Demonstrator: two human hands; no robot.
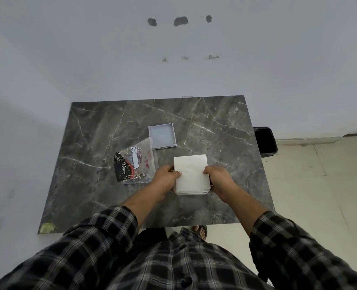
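Now tissue stack [191, 174] (over box [191, 193])

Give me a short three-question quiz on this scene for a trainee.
1. True or false: the left hand and the right hand both grip the stack of tissues.
2. On which side of that stack does the wrapper lie? A) the person's left B) the person's right C) on top of it
3. Fill in: on the floor just right of the table stands a black ___.
Key: 1 true; 2 A; 3 bin.
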